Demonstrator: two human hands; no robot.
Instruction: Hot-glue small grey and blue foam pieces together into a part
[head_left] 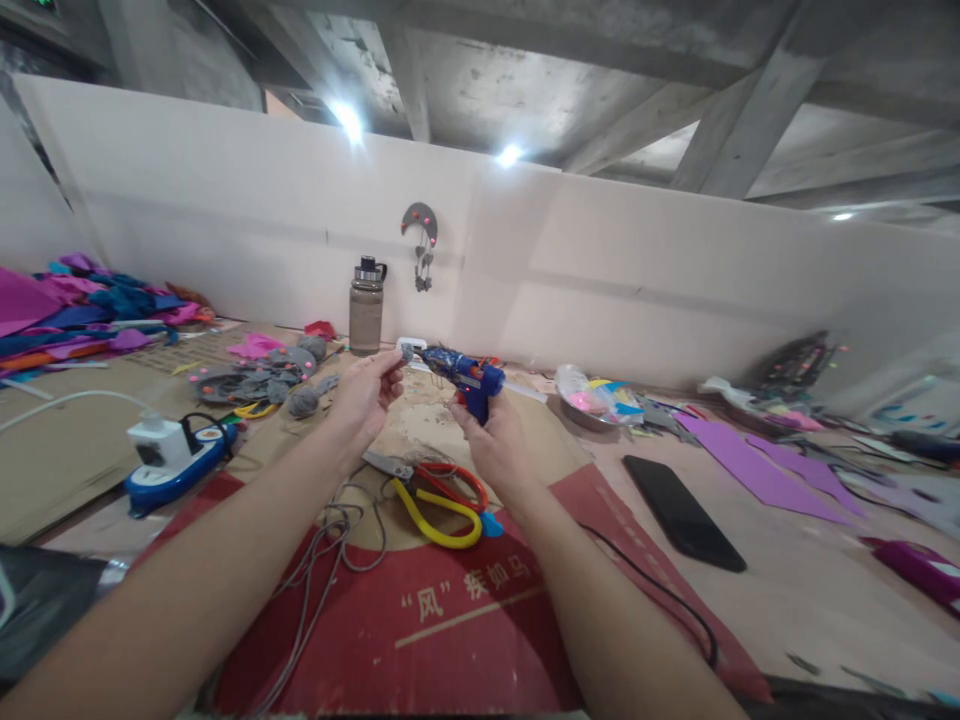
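Note:
My right hand (491, 435) is wrapped around the handle of a blue hot glue gun (457, 370), with a pale glue stick (525, 391) jutting from its rear. The gun's nozzle points left, toward my left hand (371, 390). Between the fingertips of that hand is a small grey piece (407, 352), close to the nozzle; whether they touch I cannot tell. Below both hands, scissors (442, 510) with red and yellow handles lie on a red printed board (465, 640). Loose grey cord (330, 560) trails beside them.
A water bottle (366, 310) stands near the white wall. A power strip (180, 465) and grey felt pieces (255, 380) lie left. Rightward are a bowl (592, 415), a black phone (682, 512) and purple sheets (757, 470). A grey moon-shaped ornament (420, 222) hangs on the wall.

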